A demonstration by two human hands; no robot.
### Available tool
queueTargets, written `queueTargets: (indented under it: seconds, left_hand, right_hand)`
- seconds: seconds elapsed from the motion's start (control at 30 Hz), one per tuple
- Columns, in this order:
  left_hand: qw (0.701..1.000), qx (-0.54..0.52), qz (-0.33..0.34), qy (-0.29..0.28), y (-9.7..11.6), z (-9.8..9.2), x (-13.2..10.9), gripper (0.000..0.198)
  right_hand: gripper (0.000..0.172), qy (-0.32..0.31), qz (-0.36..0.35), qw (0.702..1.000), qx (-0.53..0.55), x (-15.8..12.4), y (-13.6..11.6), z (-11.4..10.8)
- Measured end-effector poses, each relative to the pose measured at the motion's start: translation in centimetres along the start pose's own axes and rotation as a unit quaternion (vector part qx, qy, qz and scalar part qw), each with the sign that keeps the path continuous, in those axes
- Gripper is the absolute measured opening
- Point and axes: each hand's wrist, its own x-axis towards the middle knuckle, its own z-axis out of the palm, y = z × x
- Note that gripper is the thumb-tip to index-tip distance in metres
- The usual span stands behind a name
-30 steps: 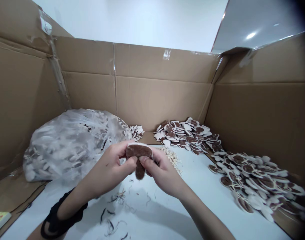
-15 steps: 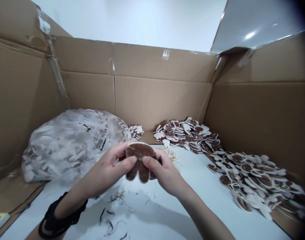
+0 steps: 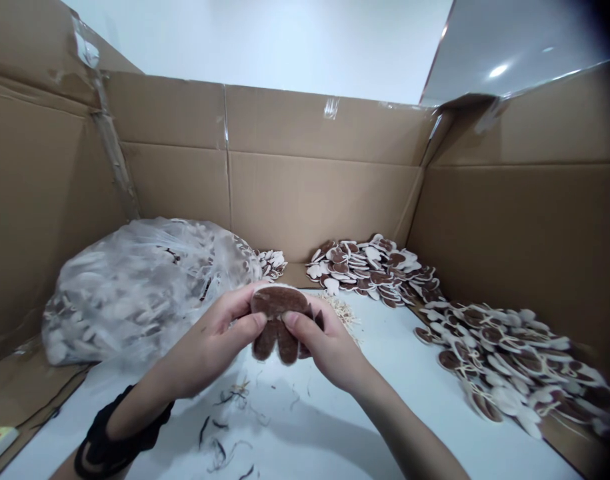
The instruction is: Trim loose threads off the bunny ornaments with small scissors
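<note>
Both hands hold one brown fuzzy felt piece [image 3: 277,325] with a round head and two hanging ears, above the white table [image 3: 385,413]. My left hand [image 3: 212,343] pinches its left side with thumb and fingers. My right hand [image 3: 321,343] pinches its right side, fingers curled behind it. A black band sits on my left wrist [image 3: 112,437].
A clear plastic bag [image 3: 139,287] full of pale pieces lies at the left. Piles of brown-and-white pieces lie at the back [image 3: 372,270] and along the right [image 3: 509,363]. Tan threads [image 3: 342,313] and dark trimmings [image 3: 225,427] litter the table. Cardboard walls [image 3: 309,180] enclose the area.
The felt piece has been turned in my hands: a second ear now shows below my thumbs. My hands stayed in the same place.
</note>
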Motion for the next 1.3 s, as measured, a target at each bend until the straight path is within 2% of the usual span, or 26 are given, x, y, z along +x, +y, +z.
queueTargets:
  seconds: [0.1, 0.27, 0.4, 0.6, 0.87, 1.1, 1.3]
  left_hand:
    - [1.000, 0.017, -0.016, 0.008, 0.04, 0.03, -0.09, 0.027]
    - [1.000, 0.018, -0.006, -0.003, -0.02, -0.19, 0.05, 0.035]
    - [1.000, 0.009, 0.003, -0.015, -0.08, -0.41, 0.34, 0.030]
    - [0.998, 0.049, -0.035, 0.018, 0.45, 0.15, 0.49, 0.027]
    - [0.999, 0.031, -0.009, 0.016, 0.20, 0.21, 0.48, 0.034]
    - [0.993, 0.104, -0.033, 0.049, 0.48, 0.35, 0.51, 0.026]
    - [0.993, 0.109, -0.018, 0.032, 0.60, 0.35, 0.39, 0.033]
  right_hand:
    - [0.017, -0.006, -0.006, 1.000, 0.005, 0.04, 0.09, -0.07]
    - [0.016, 0.008, 0.011, 1.000, 0.001, 0.03, 0.16, 0.02]
    - [0.016, 0.019, -0.001, 1.000, -0.011, 0.00, 0.20, 0.05]
    - [0.018, 0.011, -0.024, 0.999, -0.029, 0.08, 0.43, 0.05]
    - [0.017, 0.016, -0.042, 0.999, -0.028, 0.33, 0.21, 0.33]
    - [0.016, 0.022, -0.050, 0.997, -0.048, 0.15, 0.22, 0.34]
    - [0.018, 0.025, -0.045, 0.996, -0.074, 0.18, 0.18, 0.20]
